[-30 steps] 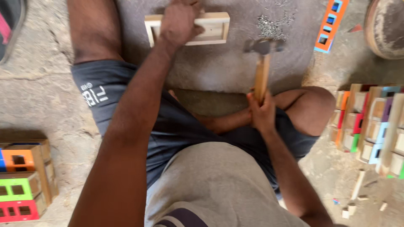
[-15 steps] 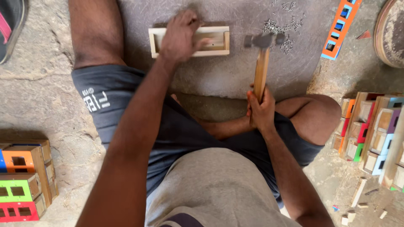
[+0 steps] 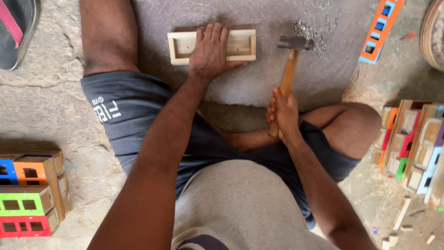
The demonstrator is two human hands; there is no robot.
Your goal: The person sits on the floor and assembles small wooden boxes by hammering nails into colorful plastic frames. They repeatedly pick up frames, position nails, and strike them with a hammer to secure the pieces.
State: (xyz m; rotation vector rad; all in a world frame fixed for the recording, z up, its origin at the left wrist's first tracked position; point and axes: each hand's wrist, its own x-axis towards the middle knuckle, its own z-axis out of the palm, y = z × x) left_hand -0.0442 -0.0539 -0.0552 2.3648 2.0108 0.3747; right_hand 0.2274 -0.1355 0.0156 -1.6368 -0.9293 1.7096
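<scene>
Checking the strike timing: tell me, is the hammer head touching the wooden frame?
No, the hammer head hangs apart to the right of the frame, which the left hand presses flat.

bare wood frame (image 3: 240,45), steel-headed wooden hammer (image 3: 290,62)

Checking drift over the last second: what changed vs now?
The left hand slid from the wooden frame's left part toward its middle and now lies flat. The right hand keeps gripping the hammer, head still beside the frame. Nail pile and painted blocks unchanged.
</scene>
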